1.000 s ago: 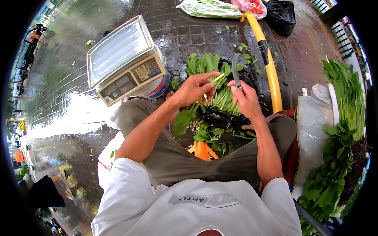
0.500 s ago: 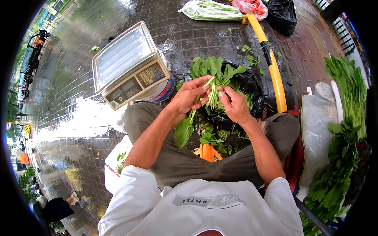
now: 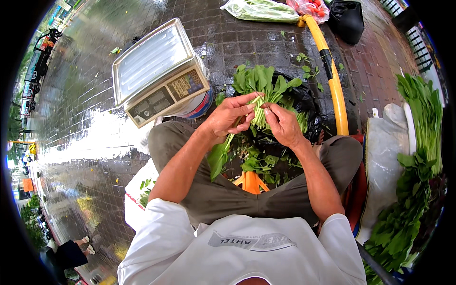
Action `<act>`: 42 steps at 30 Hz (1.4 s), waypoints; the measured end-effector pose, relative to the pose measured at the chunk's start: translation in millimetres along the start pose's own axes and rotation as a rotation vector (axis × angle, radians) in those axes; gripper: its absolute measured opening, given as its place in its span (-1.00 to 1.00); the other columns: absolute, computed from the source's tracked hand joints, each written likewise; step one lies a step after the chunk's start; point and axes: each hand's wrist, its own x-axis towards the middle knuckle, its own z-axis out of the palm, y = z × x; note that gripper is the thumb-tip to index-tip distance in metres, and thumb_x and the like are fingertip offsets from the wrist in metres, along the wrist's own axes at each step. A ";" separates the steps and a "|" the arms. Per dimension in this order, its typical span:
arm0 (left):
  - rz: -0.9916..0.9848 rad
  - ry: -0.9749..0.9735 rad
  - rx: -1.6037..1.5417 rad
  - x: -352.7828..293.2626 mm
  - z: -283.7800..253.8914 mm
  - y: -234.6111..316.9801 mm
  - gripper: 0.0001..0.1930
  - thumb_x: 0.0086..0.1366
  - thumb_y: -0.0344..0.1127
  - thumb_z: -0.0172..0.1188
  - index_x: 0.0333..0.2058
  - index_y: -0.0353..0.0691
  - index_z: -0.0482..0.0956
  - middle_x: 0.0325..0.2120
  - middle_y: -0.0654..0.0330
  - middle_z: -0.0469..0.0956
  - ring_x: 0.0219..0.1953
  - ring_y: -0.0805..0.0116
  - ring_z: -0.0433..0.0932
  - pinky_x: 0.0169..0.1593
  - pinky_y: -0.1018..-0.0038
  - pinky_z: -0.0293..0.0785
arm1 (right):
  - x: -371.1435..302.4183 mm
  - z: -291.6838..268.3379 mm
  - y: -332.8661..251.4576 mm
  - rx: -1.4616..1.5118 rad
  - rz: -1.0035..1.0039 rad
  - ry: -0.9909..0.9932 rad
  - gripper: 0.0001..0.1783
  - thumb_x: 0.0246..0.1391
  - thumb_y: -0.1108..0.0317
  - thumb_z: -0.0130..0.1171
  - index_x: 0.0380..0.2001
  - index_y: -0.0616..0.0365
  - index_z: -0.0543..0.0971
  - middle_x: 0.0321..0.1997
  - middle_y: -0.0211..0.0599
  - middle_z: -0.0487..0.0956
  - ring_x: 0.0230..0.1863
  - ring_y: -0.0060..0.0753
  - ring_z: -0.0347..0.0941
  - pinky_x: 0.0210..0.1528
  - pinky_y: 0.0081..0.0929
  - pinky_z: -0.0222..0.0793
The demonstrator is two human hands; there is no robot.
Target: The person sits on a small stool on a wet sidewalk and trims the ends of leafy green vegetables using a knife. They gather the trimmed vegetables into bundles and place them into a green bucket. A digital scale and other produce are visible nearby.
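Between the thumb and fingers of my left hand (image 3: 232,116) is the stem of a leafy green stalk (image 3: 219,159). Its broad leaf hangs below the hand, toward my lap. My right hand (image 3: 285,126) is closed in a pinch right beside the stem's upper end, fingertips almost meeting those of the left. Whatever lies in that pinch is too small to make out. Just beyond both hands, a bunch of leafy greens (image 3: 259,81) lies with pale stems toward me, partly over an open black plastic bag (image 3: 308,107). My fingers hide some stems.
A metal-topped weighing scale (image 3: 154,61) rests on a bucket (image 3: 197,105) at the left. A yellow-and-black bar (image 3: 336,102) curves past on the right. More greens (image 3: 422,123) lie at the far right by a grey sack (image 3: 384,161). An orange stool (image 3: 250,182) stands between my legs.
The whole view has shifted slightly. My right fingertips have come in a little closer to the stem and the left hand, which keeps hold of the stalk.
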 end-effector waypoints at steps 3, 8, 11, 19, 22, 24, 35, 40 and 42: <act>-0.017 -0.023 -0.049 -3.5 -6.4 0.8 -0.55 0.41 -0.37 -0.07 0.25 -0.18 0.21 -0.58 0.26 0.39 -0.71 0.54 0.29 -0.76 0.70 0.05 | 1.6 3.5 -2.6 -0.021 -0.019 -0.004 -0.76 0.20 0.36 0.04 -0.18 0.32 0.52 -0.56 -0.14 0.48 -0.60 -0.31 0.41 -0.50 -0.40 0.32; -0.017 -0.058 -0.098 -8.8 -5.8 2.7 -0.54 0.41 -0.36 -0.08 0.27 -0.18 0.18 -0.59 0.25 0.38 -0.72 0.49 0.33 -0.78 0.67 0.11 | 3.8 8.1 -2.1 -0.032 -0.076 0.022 -0.77 0.18 0.37 0.07 -0.20 0.32 0.52 -0.49 -0.11 0.53 -0.55 -0.21 0.48 -0.48 -0.38 0.37; 0.004 -0.036 -0.091 -10.2 -7.6 1.5 -0.53 0.41 -0.35 -0.08 0.27 -0.20 0.17 -0.60 0.24 0.37 -0.71 0.45 0.35 -0.78 0.64 0.15 | 5.5 12.2 -1.2 0.000 -0.104 0.050 -0.78 0.17 0.38 0.08 -0.20 0.32 0.53 -0.47 -0.11 0.54 -0.54 -0.19 0.49 -0.47 -0.38 0.38; 0.045 -0.026 -0.069 -12.6 -15.8 0.8 -0.54 0.42 -0.35 -0.10 0.26 -0.24 0.18 -0.60 0.24 0.34 -0.70 0.42 0.35 -0.78 0.65 0.14 | 12.3 20.7 1.1 -0.062 -0.050 -0.004 -0.79 0.20 0.36 0.03 -0.21 0.27 0.52 -0.51 -0.07 0.51 -0.55 -0.17 0.48 -0.48 -0.34 0.36; 0.067 0.013 -0.096 -14.1 -19.6 1.1 -0.54 0.43 -0.35 -0.12 0.27 -0.24 0.17 -0.60 0.25 0.32 -0.70 0.44 0.34 -0.79 0.68 0.12 | 21.8 27.3 1.5 -0.054 -0.059 -0.022 -0.82 0.19 0.37 0.02 -0.22 0.24 0.50 -0.56 -0.06 0.47 -0.57 -0.11 0.44 -0.50 -0.31 0.33; 0.090 0.020 -0.105 -14.7 -23.3 5.7 -0.54 0.43 -0.34 -0.13 0.27 -0.24 0.16 -0.60 0.26 0.32 -0.69 0.47 0.34 -0.79 0.70 0.10 | 32.9 31.7 0.4 -0.062 -0.116 -0.009 -0.83 0.19 0.38 0.02 -0.22 0.23 0.49 -0.57 -0.06 0.46 -0.58 -0.08 0.43 -0.50 -0.29 0.33; 0.168 0.373 0.015 -12.1 -27.4 22.5 -0.54 0.42 -0.30 -0.09 0.26 -0.16 0.18 -0.59 0.29 0.38 -0.69 0.51 0.38 -0.76 0.72 0.06 | 86.8 50.0 11.4 0.019 -0.074 -0.051 -0.58 0.23 0.31 -0.07 0.12 0.20 0.39 -0.53 -0.17 0.48 -0.54 -0.43 0.38 -0.39 -0.44 0.36; 0.409 0.628 0.155 -7.3 -42.9 20.4 -0.62 0.41 -0.30 -0.05 0.16 -0.25 0.32 -0.58 0.30 0.39 -0.67 0.54 0.39 -0.74 0.69 0.11 | 111.2 61.0 24.3 0.023 0.120 -0.279 -0.35 0.17 0.32 -0.17 0.36 -0.13 0.10 -0.47 -0.38 0.44 -0.50 -0.56 0.26 -0.33 -0.52 0.30; 0.484 0.648 0.163 -6.2 -43.0 20.5 -0.64 0.41 -0.32 -0.06 0.14 -0.27 0.33 -0.58 0.30 0.39 -0.67 0.55 0.39 -0.73 0.69 0.12 | 114.4 61.4 36.3 -0.034 0.102 -0.327 -0.30 0.13 0.30 -0.19 0.38 -0.24 0.06 -0.48 -0.37 0.43 -0.52 -0.52 0.25 -0.34 -0.49 0.30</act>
